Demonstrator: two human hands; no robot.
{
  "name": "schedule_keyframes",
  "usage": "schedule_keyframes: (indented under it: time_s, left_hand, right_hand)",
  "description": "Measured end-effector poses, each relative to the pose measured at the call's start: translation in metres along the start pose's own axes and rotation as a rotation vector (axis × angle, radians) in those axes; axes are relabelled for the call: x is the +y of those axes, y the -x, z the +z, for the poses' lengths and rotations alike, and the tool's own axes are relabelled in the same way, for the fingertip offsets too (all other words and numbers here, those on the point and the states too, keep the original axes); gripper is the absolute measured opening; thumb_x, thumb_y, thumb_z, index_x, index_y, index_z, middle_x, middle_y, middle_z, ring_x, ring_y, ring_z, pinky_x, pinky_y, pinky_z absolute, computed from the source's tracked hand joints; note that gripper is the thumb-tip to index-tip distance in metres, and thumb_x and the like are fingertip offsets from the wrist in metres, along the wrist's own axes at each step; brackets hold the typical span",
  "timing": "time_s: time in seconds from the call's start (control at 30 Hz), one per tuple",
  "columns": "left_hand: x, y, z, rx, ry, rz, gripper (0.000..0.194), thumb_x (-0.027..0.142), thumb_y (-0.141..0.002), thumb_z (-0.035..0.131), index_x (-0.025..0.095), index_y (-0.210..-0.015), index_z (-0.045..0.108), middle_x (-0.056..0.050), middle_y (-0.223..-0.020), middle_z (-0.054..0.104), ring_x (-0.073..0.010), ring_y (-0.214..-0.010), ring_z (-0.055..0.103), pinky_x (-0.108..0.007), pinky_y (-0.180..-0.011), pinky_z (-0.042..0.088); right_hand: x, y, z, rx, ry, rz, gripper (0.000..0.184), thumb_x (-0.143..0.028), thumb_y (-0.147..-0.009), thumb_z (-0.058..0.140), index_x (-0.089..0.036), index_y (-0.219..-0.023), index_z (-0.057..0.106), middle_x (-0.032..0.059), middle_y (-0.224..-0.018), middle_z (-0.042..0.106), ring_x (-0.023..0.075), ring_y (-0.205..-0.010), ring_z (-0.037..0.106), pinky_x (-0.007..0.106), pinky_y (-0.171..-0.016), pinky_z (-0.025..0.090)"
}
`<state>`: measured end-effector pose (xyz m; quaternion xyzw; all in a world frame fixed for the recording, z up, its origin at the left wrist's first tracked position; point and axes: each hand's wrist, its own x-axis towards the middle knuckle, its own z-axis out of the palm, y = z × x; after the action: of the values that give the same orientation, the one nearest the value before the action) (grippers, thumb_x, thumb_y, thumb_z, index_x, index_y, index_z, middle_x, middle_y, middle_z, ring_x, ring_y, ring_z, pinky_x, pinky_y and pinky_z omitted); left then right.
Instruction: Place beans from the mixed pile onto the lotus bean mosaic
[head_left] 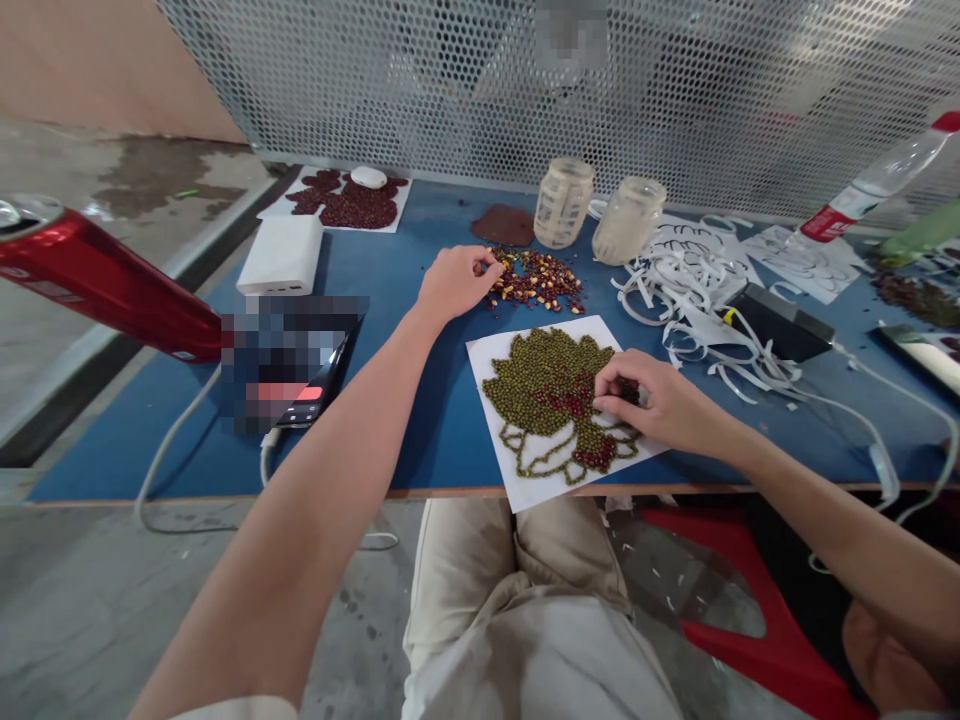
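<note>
A white sheet (517,480) lies at the blue table's front edge, bearing a lotus picture (551,385) made of stuck-on green and red beans. My right hand (652,400) rests on the picture's right side, fingers pinched together on the beans. My left hand (454,280) reaches farther back, its fingertips pinched at the edge of a loose pile of mixed red and yellow beans (536,280). What each pinch holds is too small to make out.
Two clear jars (562,200) (628,218) stand behind the pile. White paper strips (697,300), a black box (780,325) and cables lie at right. A phone (315,385), a white power bank (281,255), a red can (97,280) and another bean picture (349,200) are at left.
</note>
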<state>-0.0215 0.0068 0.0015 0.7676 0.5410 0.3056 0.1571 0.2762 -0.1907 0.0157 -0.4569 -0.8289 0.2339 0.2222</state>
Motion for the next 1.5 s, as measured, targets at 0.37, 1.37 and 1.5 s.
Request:
schedule_keyframes:
  time_s: [0.37,1.37,1.5]
  left_hand:
    - [0.000,0.000,0.001,-0.010,-0.019,-0.003,0.023,0.037,-0.101,0.066,0.022,-0.097,0.083,-0.005,-0.075,0.063,-0.0220,-0.080,0.056,-0.039,-0.079,0.039]
    - [-0.004,-0.001,0.003,-0.006,-0.016,0.038,0.022,0.037,-0.100,0.066,0.023,-0.094,0.082,-0.005,-0.073,0.063,-0.0215,-0.076,0.056,-0.040,-0.077,0.037]
    - [-0.003,-0.001,0.003,-0.005,-0.034,0.040,0.022,0.036,-0.100,0.067,0.023,-0.093,0.082,-0.005,-0.072,0.062,-0.0211,-0.075,0.056,-0.040,-0.077,0.037]
  right_hand:
    - [0.001,-0.006,0.002,-0.056,0.030,0.024,0.015,-0.035,-0.102,0.076,-0.026,-0.093,0.068,0.0038,-0.093,0.068,0.0244,-0.092,0.062,0.041,-0.087,0.048]
    - [0.007,-0.030,-0.019,0.303,-0.118,0.173,0.034,-0.055,-0.095,0.082,-0.027,-0.086,0.064,-0.0001,-0.078,0.062,0.0188,-0.070,0.052,0.038,-0.069,0.046]
    - [0.028,-0.071,-0.045,0.355,0.067,0.133,0.021,-0.044,-0.099,0.074,-0.024,-0.092,0.073,0.0037,-0.081,0.068,0.0200,-0.072,0.054,0.040,-0.072,0.045]
